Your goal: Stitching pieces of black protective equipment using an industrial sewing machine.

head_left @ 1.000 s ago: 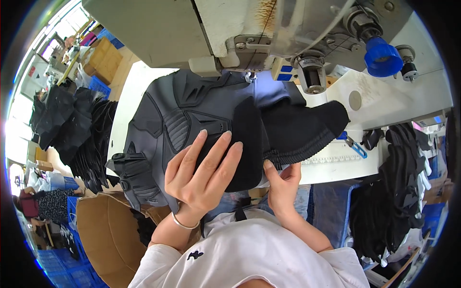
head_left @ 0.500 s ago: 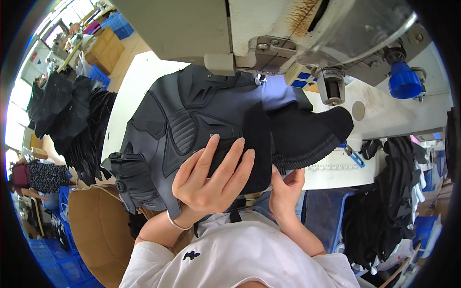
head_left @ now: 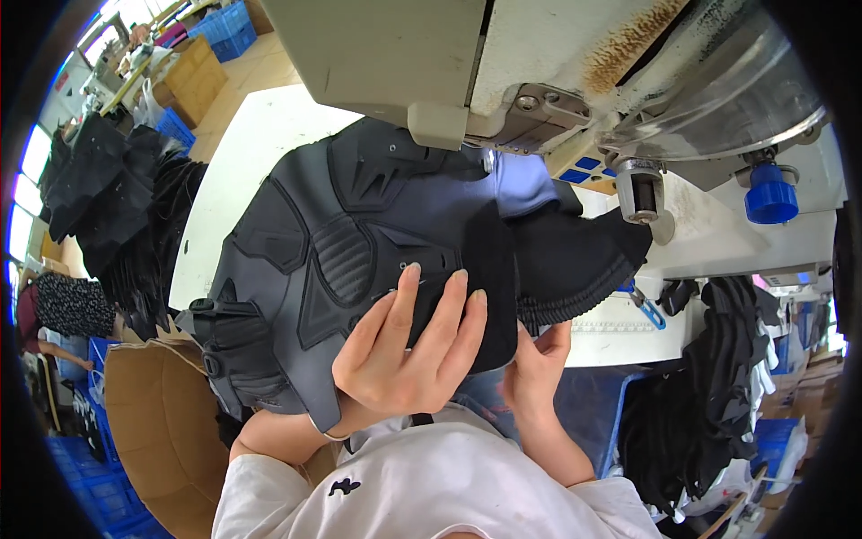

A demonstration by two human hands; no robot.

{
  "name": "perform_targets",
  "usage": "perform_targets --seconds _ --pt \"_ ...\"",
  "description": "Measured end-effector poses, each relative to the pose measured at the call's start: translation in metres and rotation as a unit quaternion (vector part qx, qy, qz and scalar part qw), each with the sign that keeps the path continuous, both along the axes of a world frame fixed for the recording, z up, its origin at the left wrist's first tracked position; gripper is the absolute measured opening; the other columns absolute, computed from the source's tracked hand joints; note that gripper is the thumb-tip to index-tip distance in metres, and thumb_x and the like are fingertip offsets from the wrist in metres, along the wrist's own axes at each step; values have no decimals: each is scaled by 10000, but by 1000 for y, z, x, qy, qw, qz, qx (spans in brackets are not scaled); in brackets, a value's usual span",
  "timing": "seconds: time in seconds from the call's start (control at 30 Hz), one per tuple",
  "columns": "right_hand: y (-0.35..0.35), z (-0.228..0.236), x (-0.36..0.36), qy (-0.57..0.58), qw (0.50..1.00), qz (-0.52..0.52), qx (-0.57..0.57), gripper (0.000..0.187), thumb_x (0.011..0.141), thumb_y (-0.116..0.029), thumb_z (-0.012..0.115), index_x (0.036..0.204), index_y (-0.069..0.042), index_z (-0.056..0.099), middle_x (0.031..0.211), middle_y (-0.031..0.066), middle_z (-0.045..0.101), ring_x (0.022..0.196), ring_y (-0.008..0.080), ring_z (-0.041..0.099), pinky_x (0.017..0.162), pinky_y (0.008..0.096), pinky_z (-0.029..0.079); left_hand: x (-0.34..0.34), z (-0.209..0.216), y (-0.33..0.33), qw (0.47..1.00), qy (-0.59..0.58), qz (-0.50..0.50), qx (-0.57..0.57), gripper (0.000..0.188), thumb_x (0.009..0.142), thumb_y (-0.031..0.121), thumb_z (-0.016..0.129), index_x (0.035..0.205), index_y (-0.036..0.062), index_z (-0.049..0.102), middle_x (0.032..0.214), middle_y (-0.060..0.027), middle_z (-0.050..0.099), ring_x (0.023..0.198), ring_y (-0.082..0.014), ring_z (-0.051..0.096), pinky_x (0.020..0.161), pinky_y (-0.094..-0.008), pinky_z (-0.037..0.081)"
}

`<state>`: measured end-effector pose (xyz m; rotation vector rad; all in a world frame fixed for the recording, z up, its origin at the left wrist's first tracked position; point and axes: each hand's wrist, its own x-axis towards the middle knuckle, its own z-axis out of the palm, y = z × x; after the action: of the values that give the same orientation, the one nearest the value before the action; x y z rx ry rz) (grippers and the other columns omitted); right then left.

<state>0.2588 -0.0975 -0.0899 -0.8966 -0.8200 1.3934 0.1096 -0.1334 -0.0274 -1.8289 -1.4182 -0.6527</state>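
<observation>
A dark grey padded garment piece with moulded panels and side buckles lies on the white sewing machine table. Its far edge runs beneath the head of the sewing machine. My left hand rests flat on the piece, fingers spread, beside a black fabric strip. At the near edge of a black piece with a gathered, ribbed border, my right hand pinches the fabric between thumb and fingers. Part of the right fingers is hidden under the cloth.
Blue-handled snips and a ruler lie on the table at right. Black cut pieces hang in stacks at left and right. A large cardboard box stands at my left. Further back a person is visible.
The view has shifted a little, so the machine sits further right. The black ribbed piece has dropped slightly at its far end. Both hands keep nearly the same place on the fabric.
</observation>
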Motion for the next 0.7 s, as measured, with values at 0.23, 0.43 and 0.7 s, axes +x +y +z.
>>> perform_targets --seconds 0.23,0.43,0.7 --pt "3 8 -3 -10 1000 1 6 526 763 119 638 1247 -18 484 1214 68 532 1071 137 520 912 268 429 -8 -3 8 999 29 -18 34 200 790 158 563 918 132 714 952 -20 702 826 -254 689 657 -234 492" --pt "5 12 -7 -11 999 -24 26 534 761 120 637 1253 -19 481 1185 69 546 1040 145 539 901 271 439 -8 -6 9 999 13 -21 42 204 777 155 560 905 135 718 950 -21 701 815 -249 683 669 -235 489" --pt "15 18 -2 -61 998 22 22 563 806 109 557 1338 1 409 1290 96 495 1161 182 495 998 306 386 1 -3 15 999 -23 3 23 186 755 134 629 922 139 711 990 -28 701 888 -234 676 716 -250 481"
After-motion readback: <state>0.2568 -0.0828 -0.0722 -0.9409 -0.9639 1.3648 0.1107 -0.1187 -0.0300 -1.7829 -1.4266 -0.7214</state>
